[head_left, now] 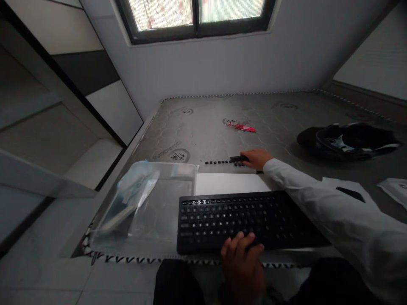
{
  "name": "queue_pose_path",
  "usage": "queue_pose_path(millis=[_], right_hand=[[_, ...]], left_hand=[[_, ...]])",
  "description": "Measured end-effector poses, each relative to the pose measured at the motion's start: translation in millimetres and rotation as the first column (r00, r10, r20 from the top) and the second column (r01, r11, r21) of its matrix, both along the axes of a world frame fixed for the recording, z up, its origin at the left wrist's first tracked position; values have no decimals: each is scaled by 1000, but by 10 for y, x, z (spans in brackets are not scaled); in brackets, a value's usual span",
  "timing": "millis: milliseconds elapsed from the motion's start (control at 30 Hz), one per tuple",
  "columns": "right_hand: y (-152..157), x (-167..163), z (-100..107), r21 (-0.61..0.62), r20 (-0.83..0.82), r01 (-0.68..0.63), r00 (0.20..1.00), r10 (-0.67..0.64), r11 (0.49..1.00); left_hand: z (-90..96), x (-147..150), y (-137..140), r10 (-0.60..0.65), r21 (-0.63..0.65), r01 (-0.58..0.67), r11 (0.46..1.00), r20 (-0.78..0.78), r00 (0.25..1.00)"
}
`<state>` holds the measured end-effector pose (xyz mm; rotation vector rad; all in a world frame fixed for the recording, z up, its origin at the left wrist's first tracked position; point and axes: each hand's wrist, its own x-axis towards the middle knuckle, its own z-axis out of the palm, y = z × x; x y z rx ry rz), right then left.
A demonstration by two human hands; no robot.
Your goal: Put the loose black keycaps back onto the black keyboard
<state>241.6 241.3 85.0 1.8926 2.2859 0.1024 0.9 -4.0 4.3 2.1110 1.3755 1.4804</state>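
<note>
A black keyboard (222,220) lies in front of me, its front edge close to the mat's near border. My left hand (243,262) rests over that front edge, fingers bent and slightly apart on the lower keys. Beyond the keyboard, my right hand (258,158) reaches out in a white sleeve. It pinches a small black elongated piece (237,159) whose exact kind I cannot make out. Below and left of that piece, small black keycaps (218,162) sit in a row on the grey mat (203,140). A white sheet or board (230,183) lies between keycaps and keyboard.
A clear plastic tray (165,167) with plastic bags inside stands left of the keyboard. Farther back is a red wrapper (244,127). A dark cap (349,142) lies at the right, near white papers (343,186). An open cabinet (63,140) borders the left side.
</note>
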Motion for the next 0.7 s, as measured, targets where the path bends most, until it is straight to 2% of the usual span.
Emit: queue_pose_path(millis=[167, 233, 333, 433, 533, 633, 700], right_hand=[[-875, -129, 400, -14, 31, -129, 991, 130, 991], [-1308, -121, 472, -1, 11, -195, 981, 195, 981], [-1963, -53, 459, 84, -37, -203, 978, 207, 975], [-2564, 31, 313, 153, -125, -150, 978, 169, 977], [-3055, 116, 61, 219, -234, -33, 969, 85, 975], [-3422, 196, -249, 270, -333, 130, 942, -34, 954], [-3609, 230, -450, 307, -400, 202, 914, -67, 930]], left_hand=[[5, -83, -33, -118, -73, 112, 991, -85, 989], [32, -121, -36, -140, -89, 129, 988, -128, 982], [133, -205, -52, -191, -121, 173, 978, -161, 968], [282, -331, -83, -306, -159, 277, 947, -203, 930], [410, -475, -121, -389, -166, 355, 920, -262, 883], [470, -604, -175, -399, -135, 376, 917, -259, 880], [466, -686, -228, -346, -135, 323, 937, -221, 912]])
